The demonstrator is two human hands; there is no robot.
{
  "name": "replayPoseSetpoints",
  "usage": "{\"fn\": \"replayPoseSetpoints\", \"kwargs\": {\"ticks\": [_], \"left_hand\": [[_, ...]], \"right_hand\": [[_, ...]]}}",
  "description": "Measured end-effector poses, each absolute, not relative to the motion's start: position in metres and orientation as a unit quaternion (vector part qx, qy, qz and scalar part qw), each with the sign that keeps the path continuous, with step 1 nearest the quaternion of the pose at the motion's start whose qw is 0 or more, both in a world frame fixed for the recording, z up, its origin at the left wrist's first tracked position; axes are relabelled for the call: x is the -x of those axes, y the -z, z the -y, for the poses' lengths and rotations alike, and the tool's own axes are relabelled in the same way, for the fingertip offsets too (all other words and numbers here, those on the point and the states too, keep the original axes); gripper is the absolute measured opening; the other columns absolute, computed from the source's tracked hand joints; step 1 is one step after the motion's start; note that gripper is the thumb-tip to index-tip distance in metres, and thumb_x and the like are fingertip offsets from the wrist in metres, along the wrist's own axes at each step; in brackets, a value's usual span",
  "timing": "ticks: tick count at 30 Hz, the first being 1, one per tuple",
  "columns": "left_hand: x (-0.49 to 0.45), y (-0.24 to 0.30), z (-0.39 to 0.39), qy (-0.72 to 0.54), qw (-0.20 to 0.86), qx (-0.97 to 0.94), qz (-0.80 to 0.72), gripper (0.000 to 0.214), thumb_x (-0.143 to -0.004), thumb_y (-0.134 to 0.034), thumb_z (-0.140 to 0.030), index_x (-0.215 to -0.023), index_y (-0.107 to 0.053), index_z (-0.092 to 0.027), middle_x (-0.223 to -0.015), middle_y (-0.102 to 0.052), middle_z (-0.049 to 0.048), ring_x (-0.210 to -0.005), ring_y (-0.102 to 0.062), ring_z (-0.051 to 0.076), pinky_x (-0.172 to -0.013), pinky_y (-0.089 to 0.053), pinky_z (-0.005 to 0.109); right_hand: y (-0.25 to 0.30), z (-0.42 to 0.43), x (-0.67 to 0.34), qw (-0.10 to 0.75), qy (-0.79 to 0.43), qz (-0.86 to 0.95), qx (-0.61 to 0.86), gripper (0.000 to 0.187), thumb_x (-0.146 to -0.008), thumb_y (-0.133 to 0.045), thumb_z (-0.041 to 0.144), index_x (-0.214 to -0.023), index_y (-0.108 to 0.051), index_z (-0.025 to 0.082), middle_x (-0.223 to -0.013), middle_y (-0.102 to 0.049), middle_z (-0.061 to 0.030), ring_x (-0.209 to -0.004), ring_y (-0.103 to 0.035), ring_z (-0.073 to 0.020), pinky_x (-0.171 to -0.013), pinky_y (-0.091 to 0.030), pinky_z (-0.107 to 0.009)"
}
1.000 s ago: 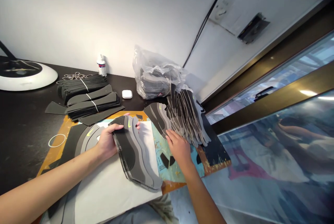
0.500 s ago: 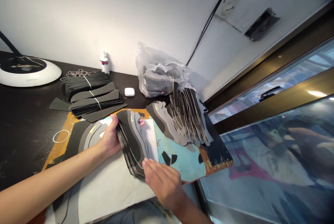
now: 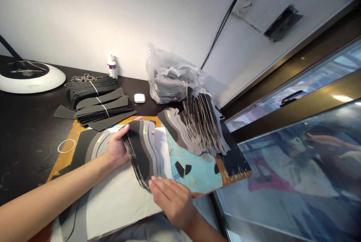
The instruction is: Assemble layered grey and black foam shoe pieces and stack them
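A stack of black and grey shoe upper pieces (image 3: 139, 152), with a small yellow-green swoosh on the top one, is tilted over a white sheet (image 3: 118, 204). My left hand (image 3: 118, 148) grips its upper left edge, thumb at the near side and fingertips showing past the far edge. Against the stack's lower end rests my right hand (image 3: 172, 198), its fingers together and its thumb hidden. Another grey curved piece with a swoosh (image 3: 98, 142) lies left of my left hand. To the right, a fanned row of similar shoe pieces (image 3: 201, 125) spreads over the board.
The worn blue and orange board (image 3: 197, 182) carries small black scraps (image 3: 183, 168). Behind it stand banded black strips (image 3: 104, 108), a white case (image 3: 139, 98), a glue bottle (image 3: 112, 67) and a plastic bag of pieces (image 3: 172, 80). A lamp base (image 3: 31, 78) is left; a glass door (image 3: 296, 182), right.
The stack has turned slightly, showing more of its top face. My right hand has shifted a little left and down along its lower end. My left hand keeps its grip.
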State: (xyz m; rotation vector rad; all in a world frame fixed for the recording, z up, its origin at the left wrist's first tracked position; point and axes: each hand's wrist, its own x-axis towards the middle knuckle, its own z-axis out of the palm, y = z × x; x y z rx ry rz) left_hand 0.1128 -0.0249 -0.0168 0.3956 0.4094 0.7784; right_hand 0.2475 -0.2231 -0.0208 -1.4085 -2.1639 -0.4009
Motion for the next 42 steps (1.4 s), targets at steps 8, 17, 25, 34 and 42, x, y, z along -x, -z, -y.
{"fn": "replayPoseSetpoints", "kwargs": {"ticks": [8,17,25,34,42], "left_hand": [[-0.108,0.02,0.025,-0.34,0.892,-0.243,-0.172,0.092,-0.068,-0.083,-0.038,-0.151,-0.046,-0.024,-0.117,-0.072,0.012,-0.105,-0.069,0.038,-0.097,-0.052,0.054],[-0.106,0.018,0.023,-0.333,0.879,-0.239,-0.243,0.065,-0.06,-0.068,-0.012,-0.125,-0.068,-0.016,-0.081,-0.076,0.0078,-0.06,-0.069,0.026,-0.058,-0.058,0.035],[-0.11,0.015,0.024,-0.351,0.877,-0.19,-0.266,0.066,-0.059,-0.063,-0.01,-0.125,-0.066,-0.016,-0.083,-0.076,0.0079,-0.071,-0.073,0.031,-0.071,-0.062,0.045],[-0.112,0.012,0.024,-0.361,0.87,-0.173,-0.287,0.074,-0.059,-0.061,-0.008,-0.134,-0.059,-0.014,-0.087,-0.077,0.0096,-0.075,-0.074,0.032,-0.074,-0.063,0.047],[-0.114,0.012,0.024,-0.351,0.874,-0.167,-0.291,0.06,-0.071,-0.063,-0.013,-0.131,-0.061,-0.016,-0.087,-0.076,0.0107,-0.074,-0.074,0.031,-0.074,-0.062,0.046]], "right_hand": [[0.031,0.225,-0.252,0.261,0.174,0.804,0.505,0.029,-0.101,-0.046,0.015,-0.112,-0.072,0.013,-0.116,-0.076,-0.0025,-0.106,-0.071,-0.015,-0.09,-0.058,-0.024],[0.033,0.221,-0.25,0.275,0.126,0.803,0.514,0.023,-0.099,-0.053,0.018,-0.112,-0.072,0.016,-0.116,-0.076,-0.0023,-0.109,-0.071,-0.0136,-0.094,-0.055,-0.021],[0.032,0.188,-0.324,0.259,0.082,0.657,0.703,0.032,-0.098,-0.058,0.034,-0.124,-0.069,0.02,-0.127,-0.07,-0.0106,-0.122,-0.064,-0.0263,-0.102,-0.056,-0.044],[0.06,0.168,-0.368,0.152,0.148,0.645,0.734,0.031,-0.103,-0.046,0.023,-0.118,-0.072,0.018,-0.119,-0.074,-0.0084,-0.108,-0.071,-0.0206,-0.09,-0.057,-0.03],[0.014,0.174,-0.337,0.224,0.381,0.614,0.654,0.025,-0.103,-0.045,0.021,-0.098,-0.069,0.016,-0.083,-0.078,-0.0052,-0.077,-0.073,-0.0122,-0.073,-0.049,-0.021]]}}
